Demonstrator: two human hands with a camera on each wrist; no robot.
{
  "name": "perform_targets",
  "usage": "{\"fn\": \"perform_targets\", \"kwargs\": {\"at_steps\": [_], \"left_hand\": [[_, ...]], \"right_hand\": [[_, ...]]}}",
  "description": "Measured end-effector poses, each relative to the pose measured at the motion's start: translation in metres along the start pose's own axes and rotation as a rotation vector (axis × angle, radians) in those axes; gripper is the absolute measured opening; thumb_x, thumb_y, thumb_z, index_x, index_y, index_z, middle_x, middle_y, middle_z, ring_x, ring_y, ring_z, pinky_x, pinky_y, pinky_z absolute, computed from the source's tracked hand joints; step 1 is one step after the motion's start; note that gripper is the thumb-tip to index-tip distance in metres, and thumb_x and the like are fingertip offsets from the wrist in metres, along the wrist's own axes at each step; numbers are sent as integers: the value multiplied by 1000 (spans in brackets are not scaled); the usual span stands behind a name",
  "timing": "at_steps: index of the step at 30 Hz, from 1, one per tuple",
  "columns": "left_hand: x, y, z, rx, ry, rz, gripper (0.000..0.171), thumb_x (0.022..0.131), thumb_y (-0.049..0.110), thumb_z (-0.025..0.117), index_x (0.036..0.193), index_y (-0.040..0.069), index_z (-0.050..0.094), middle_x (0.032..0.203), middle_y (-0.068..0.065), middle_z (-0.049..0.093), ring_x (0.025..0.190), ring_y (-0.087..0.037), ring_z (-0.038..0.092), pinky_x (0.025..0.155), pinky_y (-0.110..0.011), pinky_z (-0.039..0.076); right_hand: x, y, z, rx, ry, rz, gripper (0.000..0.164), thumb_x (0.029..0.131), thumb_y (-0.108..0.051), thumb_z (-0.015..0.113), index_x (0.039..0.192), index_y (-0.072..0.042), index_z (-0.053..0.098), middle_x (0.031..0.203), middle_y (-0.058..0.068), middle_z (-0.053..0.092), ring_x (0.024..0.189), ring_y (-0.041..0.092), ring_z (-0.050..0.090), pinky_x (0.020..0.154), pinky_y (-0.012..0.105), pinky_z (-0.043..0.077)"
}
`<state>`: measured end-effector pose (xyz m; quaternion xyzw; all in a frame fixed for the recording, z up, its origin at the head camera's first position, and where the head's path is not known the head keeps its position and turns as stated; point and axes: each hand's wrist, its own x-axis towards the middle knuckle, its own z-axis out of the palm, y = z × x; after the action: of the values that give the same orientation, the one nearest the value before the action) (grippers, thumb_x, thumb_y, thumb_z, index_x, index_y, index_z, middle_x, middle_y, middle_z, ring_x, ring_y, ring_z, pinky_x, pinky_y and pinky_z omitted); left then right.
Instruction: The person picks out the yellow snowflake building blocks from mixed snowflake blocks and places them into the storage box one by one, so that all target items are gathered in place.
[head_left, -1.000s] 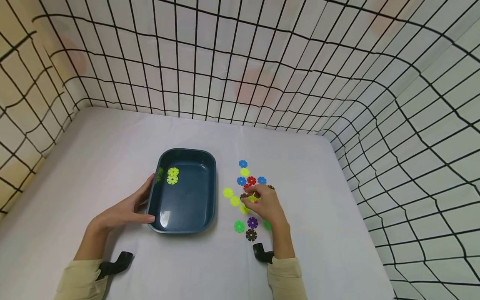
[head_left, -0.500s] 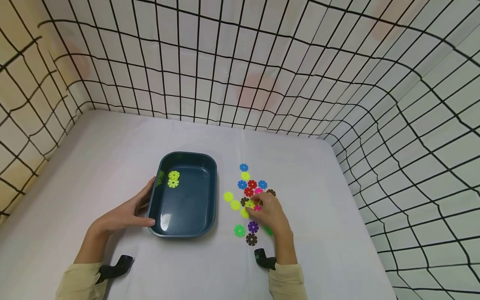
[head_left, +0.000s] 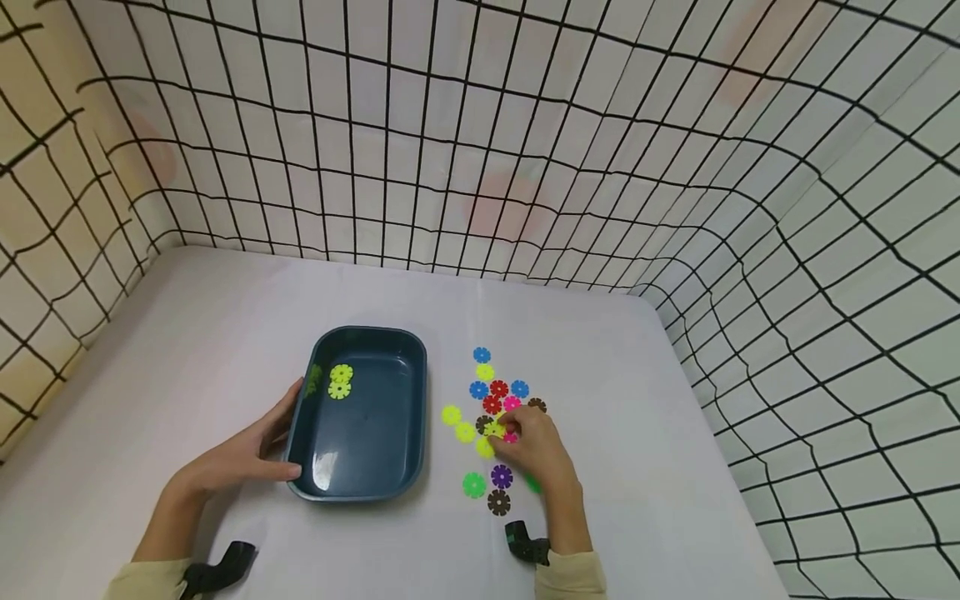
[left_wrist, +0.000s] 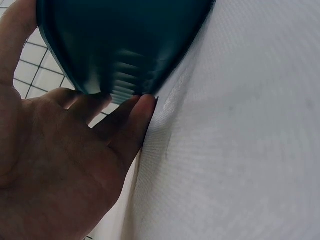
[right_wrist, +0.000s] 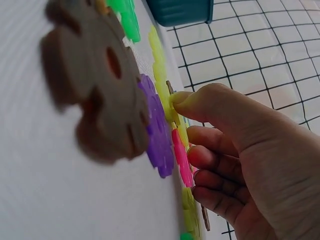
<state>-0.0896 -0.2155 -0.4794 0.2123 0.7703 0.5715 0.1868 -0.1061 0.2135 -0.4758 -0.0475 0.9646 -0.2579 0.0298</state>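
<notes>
My left hand (head_left: 232,458) holds the dark teal tray (head_left: 367,497) at its left side. Its thumb lies at the near corner, and in the left wrist view its fingers (left_wrist: 142,115) press the outer wall. Two yellow snowflake discs (head_left: 341,382) lie in the tray. To the right of the tray, my right hand (head_left: 536,442) pinches a yellow snowflake disc (head_left: 494,428) between thumb and index finger, low over the pile; the other fingers are bent. A pink disc (right_wrist: 182,159) and a purple disc (right_wrist: 157,130) are close to those fingers in the right wrist view.
Around the right hand lie red (head_left: 498,388), blue (head_left: 482,355), brown (head_left: 498,502) and green discs (head_left: 474,485), with several more yellow ones. The white tabletop (head_left: 637,467) is bounded by black grid netting (head_left: 450,167). Black camera mounts (head_left: 525,543) sit at both wrists.
My right thumb and index finger have come closer together around the yellow disc. The left hand and tray stay in place; the head view has tilted, shifting everything lower.
</notes>
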Motion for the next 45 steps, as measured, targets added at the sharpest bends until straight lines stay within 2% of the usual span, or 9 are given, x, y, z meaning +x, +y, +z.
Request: {"fn": "perform_targets", "kwargs": {"at_steps": [3, 8, 15, 18, 21, 25, 28, 38, 45], "left_hand": [[3, 1, 0, 5, 6, 10, 111, 82, 11, 72, 157, 28, -8, 163, -23, -4, 142, -57, 11, 96, -10, 35], [3, 5, 3, -1, 14, -13, 110, 82, 13, 72, 157, 28, -7, 162, -25, -4, 142, -59, 9, 95, -11, 37], [-1, 12, 8, -36, -4, -66, 106, 83, 14, 70, 157, 28, -5, 163, -23, -5, 143, -53, 13, 95, -14, 41], [-7, 10, 12, -53, -17, -112, 106, 85, 15, 69, 157, 25, -7, 163, -22, -7, 144, -53, 11, 94, -15, 41], [-8, 9, 13, -65, -14, -135, 106, 85, 17, 69, 157, 26, -8, 163, -20, -8, 144, -55, 8, 94, -15, 41], [-2, 10, 9, -56, -4, -100, 107, 84, 16, 70, 157, 28, -7, 163, -20, -7, 144, -56, 8, 94, -14, 41], [0, 11, 8, -50, -7, -74, 107, 84, 15, 70, 157, 26, -7, 163, -23, -6, 144, -57, 7, 93, -14, 40], [1, 14, 8, -23, 3, -79, 108, 83, 16, 71, 157, 27, -7, 163, -22, -5, 144, -57, 9, 94, -13, 38], [0, 12, 8, 0, 13, -79, 109, 83, 17, 72, 157, 27, -7, 163, -23, -4, 143, -58, 11, 94, -13, 38]], "right_hand": [[3, 0, -2, -13, 17, -3, 34, 77, -31, 80, 102, -8, 72, 94, 2, 68, 86, 14, 56, 79, 33, 54], [3, 0, -2, -39, 18, -5, 34, 77, -32, 80, 101, -9, 73, 93, 1, 67, 83, 13, 55, 76, 30, 53], [-4, 2, 2, -52, 28, -44, 31, 76, -32, 79, 96, -9, 73, 84, -4, 62, 78, 9, 51, 70, 25, 50], [-11, 4, 6, -46, -8, -40, 32, 76, -32, 79, 96, -9, 72, 82, -6, 61, 77, 8, 49, 68, 23, 48], [-12, 4, 6, -61, -6, -45, 32, 76, -34, 79, 96, -10, 72, 83, -6, 61, 77, 8, 49, 69, 24, 48], [-5, 4, 4, -93, 46, -63, 31, 75, -34, 79, 94, -11, 72, 82, -6, 61, 77, 7, 49, 70, 25, 49], [-3, 4, 3, -97, 50, -69, 31, 75, -34, 79, 93, -11, 72, 81, -7, 60, 76, 7, 48, 69, 23, 48], [-3, 5, 4, -92, 93, -76, 28, 73, -32, 81, 90, -12, 72, 80, -6, 62, 75, 7, 50, 68, 22, 50], [-3, 2, 4, -94, 90, -62, 28, 74, -33, 82, 91, -12, 73, 81, -6, 63, 75, 6, 50, 67, 21, 50]]}}
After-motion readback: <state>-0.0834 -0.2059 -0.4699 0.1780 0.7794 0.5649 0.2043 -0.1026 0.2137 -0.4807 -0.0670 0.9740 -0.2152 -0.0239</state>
